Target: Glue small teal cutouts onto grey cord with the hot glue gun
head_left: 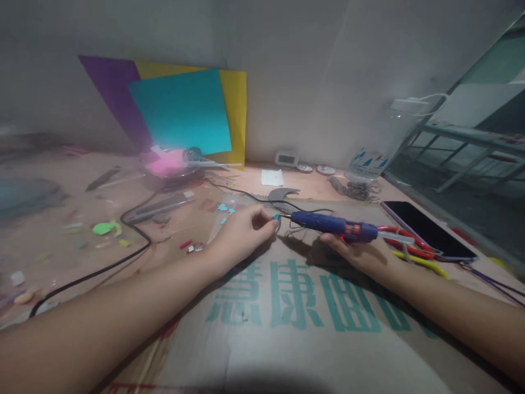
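Over the middle of the cardboard sheet (pixel 262 339), my left hand (pixel 250 230) pinches a small teal piece (pixel 276 217) between thumb and fingertips. My right hand (pixel 361 251) is wrapped round a blue hot glue gun (pixel 332 224) from below, its nozzle pointing left. The nozzle tip is at the teal piece; whether they touch I cannot tell. A clear glue stick (pixel 396 237) juts from the gun's back end. Behind the gun lies a grey crescent-shaped piece (pixel 283 193). More teal scraps (pixel 222 207) are scattered just beyond my left hand.
A black cable (pixel 143 241) winds across the left side. Red-handled pliers (pixel 410 241) and a phone (pixel 426 230) lie at right. Coloured sheets (pixel 184 115) lean on the wall above a pink-filled bowl (pixel 168 164). A clear plastic jar (pixel 371 148) stands at the back right.
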Demonstrator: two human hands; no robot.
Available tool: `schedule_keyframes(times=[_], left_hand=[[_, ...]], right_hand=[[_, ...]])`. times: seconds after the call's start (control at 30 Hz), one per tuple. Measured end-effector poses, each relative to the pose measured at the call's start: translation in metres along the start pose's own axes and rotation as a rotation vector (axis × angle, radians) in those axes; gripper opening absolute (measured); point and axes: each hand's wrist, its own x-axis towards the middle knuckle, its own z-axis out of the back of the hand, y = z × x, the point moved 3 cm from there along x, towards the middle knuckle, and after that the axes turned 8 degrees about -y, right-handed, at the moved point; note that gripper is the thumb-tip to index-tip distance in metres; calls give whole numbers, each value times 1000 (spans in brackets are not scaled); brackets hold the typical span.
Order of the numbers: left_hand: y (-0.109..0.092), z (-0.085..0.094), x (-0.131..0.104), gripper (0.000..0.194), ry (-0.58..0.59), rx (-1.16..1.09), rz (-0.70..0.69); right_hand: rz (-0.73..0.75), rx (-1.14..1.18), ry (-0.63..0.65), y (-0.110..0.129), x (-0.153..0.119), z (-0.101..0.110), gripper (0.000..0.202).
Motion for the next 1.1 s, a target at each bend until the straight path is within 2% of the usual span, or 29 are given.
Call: schedule_keyframes(times=[0.1, 0.27, 0.5, 0.73, 0.97, 1.1], left_hand=[[0, 0, 0, 15, 9, -13, 10], [1, 0, 0, 14, 5, -14, 4], [1, 0, 0, 15, -4, 8, -12], [-1, 0, -1, 14, 8, -2, -11], [-1, -1, 0, 15, 21, -7, -15], [0, -1, -1, 14, 17, 9, -26]], right_hand=[[-45, -43, -58, -2, 0, 1, 22], [-3, 17, -76, 5, 1, 1, 24], [-75, -20, -49, -15, -2, -6, 26], [-95, 46, -76, -8, -1, -5, 20], [-108, 28, -124, -22, -2, -9, 21], [-111, 60, -150, -20, -2, -7, 21]])
